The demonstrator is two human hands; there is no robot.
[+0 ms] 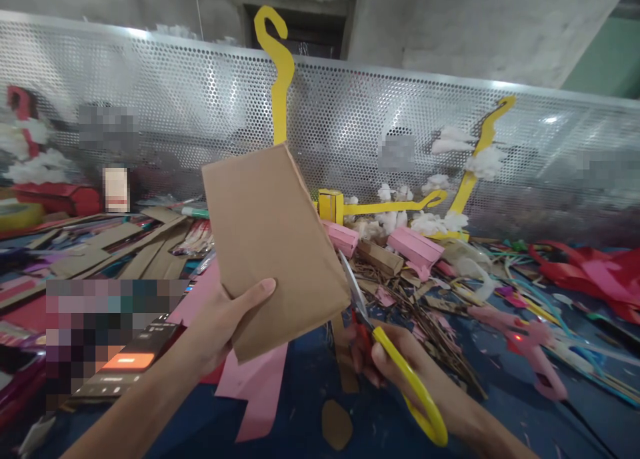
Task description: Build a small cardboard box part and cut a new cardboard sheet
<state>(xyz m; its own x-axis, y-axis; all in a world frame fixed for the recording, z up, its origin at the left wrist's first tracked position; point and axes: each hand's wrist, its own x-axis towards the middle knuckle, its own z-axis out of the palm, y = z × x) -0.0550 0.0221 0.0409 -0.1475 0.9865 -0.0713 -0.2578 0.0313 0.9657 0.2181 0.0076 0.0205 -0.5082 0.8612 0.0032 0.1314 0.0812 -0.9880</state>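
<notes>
My left hand grips a flat piece of brown cardboard at its lower left, thumb on the front face. The sheet is held up at a tilt over the table. My right hand is closed around scissors with a yellow handle. Their metal blades point up and lie beside the cardboard's right edge; whether they touch it is unclear. Beneath the cardboard lies pink paper, with a small rounded cardboard scrap near the front.
A pink glue gun with a lit red light lies at right, its cord running forward. Cardboard strips cover the left side. Yellow hook shapes, pink boxes, twigs and red ribbon stand or lie before a perforated metal panel.
</notes>
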